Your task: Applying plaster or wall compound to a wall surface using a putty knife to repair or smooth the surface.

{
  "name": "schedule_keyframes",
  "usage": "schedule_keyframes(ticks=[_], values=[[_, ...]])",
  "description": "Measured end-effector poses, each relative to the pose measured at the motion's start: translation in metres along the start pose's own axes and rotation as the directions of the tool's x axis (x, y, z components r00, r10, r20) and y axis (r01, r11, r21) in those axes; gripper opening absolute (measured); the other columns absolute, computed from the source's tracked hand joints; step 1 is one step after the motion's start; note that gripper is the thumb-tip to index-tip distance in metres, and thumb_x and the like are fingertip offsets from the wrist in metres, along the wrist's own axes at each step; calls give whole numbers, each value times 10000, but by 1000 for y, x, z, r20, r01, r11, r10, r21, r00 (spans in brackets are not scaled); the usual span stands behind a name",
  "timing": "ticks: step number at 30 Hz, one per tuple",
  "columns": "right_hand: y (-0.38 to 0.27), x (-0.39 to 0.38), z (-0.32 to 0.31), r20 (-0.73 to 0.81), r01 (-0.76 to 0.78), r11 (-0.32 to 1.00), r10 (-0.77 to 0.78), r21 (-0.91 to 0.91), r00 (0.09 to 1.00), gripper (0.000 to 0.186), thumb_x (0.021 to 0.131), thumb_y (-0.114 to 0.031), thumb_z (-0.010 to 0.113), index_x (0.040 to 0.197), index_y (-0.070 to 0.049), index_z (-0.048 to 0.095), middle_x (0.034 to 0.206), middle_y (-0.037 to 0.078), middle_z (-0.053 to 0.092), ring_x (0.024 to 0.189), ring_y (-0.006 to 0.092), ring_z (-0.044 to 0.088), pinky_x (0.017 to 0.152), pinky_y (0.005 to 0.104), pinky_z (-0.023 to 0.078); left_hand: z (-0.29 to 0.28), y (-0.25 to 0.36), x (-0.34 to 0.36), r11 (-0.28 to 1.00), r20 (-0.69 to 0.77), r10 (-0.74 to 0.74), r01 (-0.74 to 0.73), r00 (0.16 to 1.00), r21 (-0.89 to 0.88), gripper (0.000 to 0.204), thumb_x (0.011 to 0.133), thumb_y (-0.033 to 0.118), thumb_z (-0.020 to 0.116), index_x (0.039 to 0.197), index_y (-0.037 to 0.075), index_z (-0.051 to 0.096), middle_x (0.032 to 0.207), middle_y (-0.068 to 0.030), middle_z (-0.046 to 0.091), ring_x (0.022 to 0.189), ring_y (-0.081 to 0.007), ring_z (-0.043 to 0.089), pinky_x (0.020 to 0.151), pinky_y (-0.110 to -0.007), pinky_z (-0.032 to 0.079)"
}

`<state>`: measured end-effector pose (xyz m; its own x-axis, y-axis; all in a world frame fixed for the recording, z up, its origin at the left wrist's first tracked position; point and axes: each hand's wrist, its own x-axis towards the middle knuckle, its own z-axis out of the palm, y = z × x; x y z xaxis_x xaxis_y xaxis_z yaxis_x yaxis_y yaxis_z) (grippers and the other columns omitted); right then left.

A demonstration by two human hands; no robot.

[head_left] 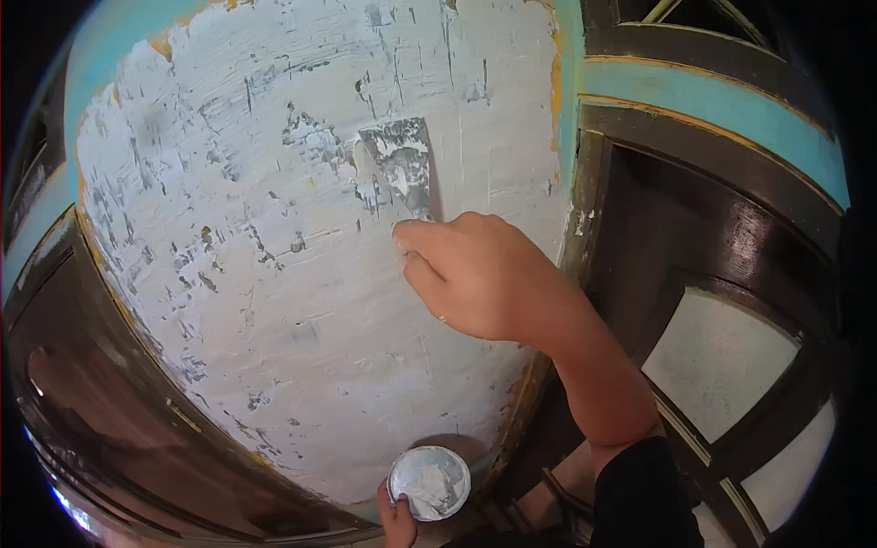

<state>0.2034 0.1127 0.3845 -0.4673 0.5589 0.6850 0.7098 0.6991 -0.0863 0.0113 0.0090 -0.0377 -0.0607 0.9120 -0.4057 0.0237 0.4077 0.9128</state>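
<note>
a dark glossy wood frame (110, 402) curves along the left. beside it a wall panel (301, 301) is spread with rough white filler, teal paint showing at its edges. low at the centre, the left hand (396, 521) grips one round tin (429, 481) of white filler from below, fingers closed on its rim, kept close under the work for reloading. higher, one metal putty knife (398, 164) lies flat against the panel, blade up and smeared white. the right hand (470, 274) has its fingers closed round the handle, pressing the blade to the surface. at the right stands a dark door (722, 301) with pale panes.
</note>
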Motion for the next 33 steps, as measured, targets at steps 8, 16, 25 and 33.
schedule_keyframes(ticks=[8,16,25,33], values=[[0,-1,12,70,-51,999,51,-3,996,199,840,-158,514,700,-17,515,615,208,542,606,412,551,589,511,446,12,4,5,968,-83,149,-162,985,-194,514,966,177,423,1425,-6,278,1337,-170,439,1170,-275,442,970,-353,356],[1,-8,20,115,-42,999,44,-24,992,204,839,-170,510,703,-20,535,622,204,553,629,402,569,613,502,461,14,-7,7,946,-109,212,-232,971,-227,507,966,169,425,1428,5,293,1320,-158,454,1139,-267,454,956,-359,363],[2,-17,31,250,-138,990,135,-6,959,148,844,-152,473,822,-18,533,661,234,578,680,435,579,654,519,455,10,-15,3,961,-93,205,-218,974,-170,527,965,197,452,1426,-4,295,1343,-165,444,1161,-264,449,958,-359,365],[9,-31,59,310,-186,982,187,-32,932,205,867,-198,472,830,-18,564,708,215,610,710,415,613,656,529,480,13,-9,-10,972,-137,132,-155,982,-174,486,954,187,461,1369,-44,358,1299,-174,477,1158,-266,452,964,-351,363]])
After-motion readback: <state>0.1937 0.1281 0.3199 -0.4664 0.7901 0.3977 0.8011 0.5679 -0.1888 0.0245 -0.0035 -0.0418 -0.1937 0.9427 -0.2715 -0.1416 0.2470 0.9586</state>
